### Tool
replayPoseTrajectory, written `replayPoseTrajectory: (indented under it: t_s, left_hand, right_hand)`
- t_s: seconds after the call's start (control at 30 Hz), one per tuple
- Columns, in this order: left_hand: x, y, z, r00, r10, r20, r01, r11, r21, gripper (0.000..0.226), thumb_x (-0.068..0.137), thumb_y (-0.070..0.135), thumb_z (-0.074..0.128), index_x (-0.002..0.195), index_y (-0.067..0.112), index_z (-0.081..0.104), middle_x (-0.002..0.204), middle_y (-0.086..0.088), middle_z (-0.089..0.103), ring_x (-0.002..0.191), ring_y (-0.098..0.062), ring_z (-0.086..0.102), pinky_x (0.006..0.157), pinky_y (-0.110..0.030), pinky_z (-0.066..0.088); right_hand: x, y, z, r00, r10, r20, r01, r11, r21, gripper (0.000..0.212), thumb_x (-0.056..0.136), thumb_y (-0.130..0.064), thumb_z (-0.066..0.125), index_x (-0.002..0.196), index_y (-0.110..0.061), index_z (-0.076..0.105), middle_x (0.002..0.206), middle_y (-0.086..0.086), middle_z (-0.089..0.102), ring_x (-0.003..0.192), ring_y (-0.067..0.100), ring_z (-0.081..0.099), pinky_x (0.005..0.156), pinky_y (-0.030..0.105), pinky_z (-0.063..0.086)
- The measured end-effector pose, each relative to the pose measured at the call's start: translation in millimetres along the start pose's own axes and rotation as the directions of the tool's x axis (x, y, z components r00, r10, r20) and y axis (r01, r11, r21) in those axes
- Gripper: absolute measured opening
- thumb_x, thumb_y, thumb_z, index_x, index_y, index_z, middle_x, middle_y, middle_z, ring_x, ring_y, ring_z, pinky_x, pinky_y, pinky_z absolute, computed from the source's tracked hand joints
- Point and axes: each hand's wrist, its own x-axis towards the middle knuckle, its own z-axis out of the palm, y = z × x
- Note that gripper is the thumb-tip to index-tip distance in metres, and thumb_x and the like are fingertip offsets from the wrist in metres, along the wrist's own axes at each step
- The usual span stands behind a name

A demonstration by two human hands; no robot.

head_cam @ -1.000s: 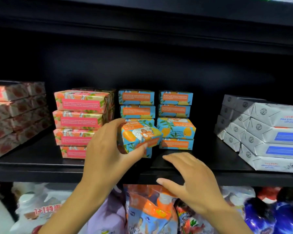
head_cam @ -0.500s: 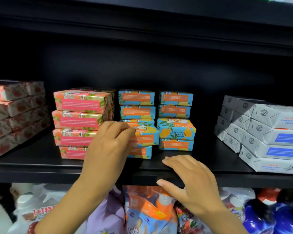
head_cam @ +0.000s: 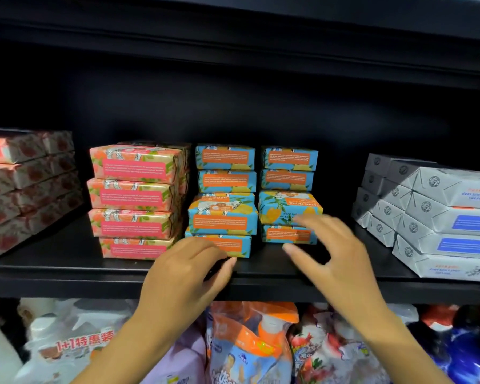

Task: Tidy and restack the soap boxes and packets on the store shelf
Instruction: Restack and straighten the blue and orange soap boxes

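The black shelf (head_cam: 67,270) runs the whole width, with soap stacked on it in groups. At the far right sits a pile of grey packets (head_cam: 438,217), slanting back in two rows. At the far left are the red-patterned boxes (head_cam: 25,189), four high. Next to them stand the pink boxes (head_cam: 136,198), also four high, their edges not quite in line.

In the middle are two stacks, just beside each other: the left blue stack (head_cam: 225,164) and the right blue stack (head_cam: 288,173). In each, the third box down sits further forward than the ones above it, showing its top face.

The left hand (head_cam: 189,275) hangs at the shelf edge in front of the left blue stack's bottom box, fingers loosely curled around nothing. The right hand (head_cam: 336,261), blurred, is spread wide in front of the right blue stack, gripping nothing.

Below the shelf are refill pouches (head_cam: 250,350).
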Motion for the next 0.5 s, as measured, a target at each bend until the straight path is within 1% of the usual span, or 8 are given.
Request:
replayPoseTrajectory:
  t_s: [0.03, 0.07, 0.13, 0.2, 0.27, 0.33, 0.43, 0.5]
  left_hand:
    - [-0.7, -0.6, 0.7, 0.999, -0.017, 0.035, 0.017, 1.0, 0.002, 0.032, 0.088, 0.033, 0.054, 0.074, 0.011, 0.071, 0.072, 0.0, 0.066, 0.066, -0.021, 0.062, 0.056, -0.035, 0.051]
    - [-0.6, -1.2, 1.0, 0.997, -0.035, 0.063, 0.035, 0.999, 0.002, 0.033, 0.088, 0.036, 0.052, 0.072, 0.013, 0.071, 0.07, 0.003, 0.066, 0.065, -0.02, 0.062, 0.055, -0.034, 0.05]
    - [0.6, -2.4, 0.0, 0.994, -0.063, 0.087, 0.064, 0.998, -0.004, 0.034, 0.087, 0.039, 0.05, 0.071, 0.016, 0.07, 0.069, 0.007, 0.064, 0.064, -0.016, 0.06, 0.054, -0.031, 0.048]
    - [0.4, -2.9, -1.1, 0.993, -0.077, 0.089, 0.077, 0.997, -0.002, 0.034, 0.087, 0.04, 0.05, 0.069, 0.018, 0.069, 0.068, 0.009, 0.064, 0.065, -0.013, 0.059, 0.052, -0.028, 0.046]
    - [-0.6, -2.6, -0.7, 0.995, -0.066, 0.076, 0.065, 0.998, 0.013, 0.034, 0.087, 0.038, 0.05, 0.067, 0.018, 0.069, 0.068, 0.009, 0.064, 0.064, -0.013, 0.059, 0.05, -0.027, 0.046]
    - [-0.8, -2.8, 0.7, 0.997, -0.043, 0.06, 0.042, 0.999, 0.022, 0.035, 0.087, 0.037, 0.051, 0.066, 0.017, 0.069, 0.068, 0.008, 0.063, 0.064, -0.014, 0.059, 0.047, -0.028, 0.046]
    - [-0.6, -3.1, 0.5, 0.998, -0.039, 0.057, 0.037, 0.999, 0.028, 0.036, 0.088, 0.038, 0.05, 0.065, 0.017, 0.069, 0.067, 0.008, 0.063, 0.063, -0.014, 0.059, 0.046, -0.026, 0.044]
    - [-0.9, -2.7, 0.0, 0.997, -0.046, 0.06, 0.044, 0.999, 0.025, 0.036, 0.087, 0.039, 0.05, 0.065, 0.017, 0.069, 0.067, 0.008, 0.063, 0.063, -0.013, 0.059, 0.047, -0.025, 0.043]
  right_hand:
    - [9.5, 1.3, -1.6, 1.0, 0.012, -0.022, -0.012, 0.999, -0.029, 0.041, 0.08, -0.033, 0.07, 0.118, -0.02, 0.061, 0.117, -0.01, 0.056, 0.112, 0.002, 0.047, 0.093, 0.002, 0.029]
    - [19.1, 2.6, -2.5, 1.0, 0.018, -0.018, -0.019, 0.997, -0.068, 0.043, 0.08, -0.03, 0.07, 0.12, -0.019, 0.059, 0.12, -0.008, 0.055, 0.114, 0.005, 0.046, 0.093, 0.004, 0.029]
    - [34.8, 6.4, -0.2, 0.999, 0.027, 0.036, -0.021, 0.983, -0.18, 0.05, 0.08, -0.028, 0.07, 0.126, -0.018, 0.054, 0.127, -0.005, 0.053, 0.119, 0.009, 0.043, 0.098, 0.016, 0.032]
    - [42.2, 10.2, 5.1, 0.995, 0.039, 0.097, -0.011, 0.963, -0.27, 0.056, 0.08, -0.027, 0.071, 0.13, -0.018, 0.05, 0.131, -0.003, 0.05, 0.123, 0.012, 0.04, 0.104, 0.026, 0.031]
    - [43.1, 13.7, 10.4, 0.994, 0.016, 0.105, 0.018, 0.948, -0.316, 0.059, 0.078, -0.025, 0.074, 0.13, -0.017, 0.049, 0.128, 0.0, 0.051, 0.121, 0.015, 0.04, 0.104, 0.029, 0.029]
    - [42.0, 14.2, 12.7, 0.996, -0.002, 0.09, 0.033, 0.937, -0.349, 0.059, 0.074, -0.022, 0.077, 0.126, -0.013, 0.051, 0.122, 0.003, 0.053, 0.115, 0.018, 0.043, 0.099, 0.031, 0.035]
    - [39.9, 10.8, 11.2, 0.996, -0.072, 0.043, 0.083, 0.891, -0.447, 0.053, 0.066, -0.016, 0.082, 0.113, -0.007, 0.058, 0.105, 0.008, 0.058, 0.099, 0.025, 0.05, 0.081, 0.035, 0.044]
    - [37.2, 9.4, 6.0, 0.991, -0.125, 0.039, 0.129, 0.871, -0.474, 0.049, 0.065, -0.016, 0.082, 0.108, -0.006, 0.061, 0.099, 0.007, 0.059, 0.093, 0.026, 0.052, 0.07, 0.033, 0.045]
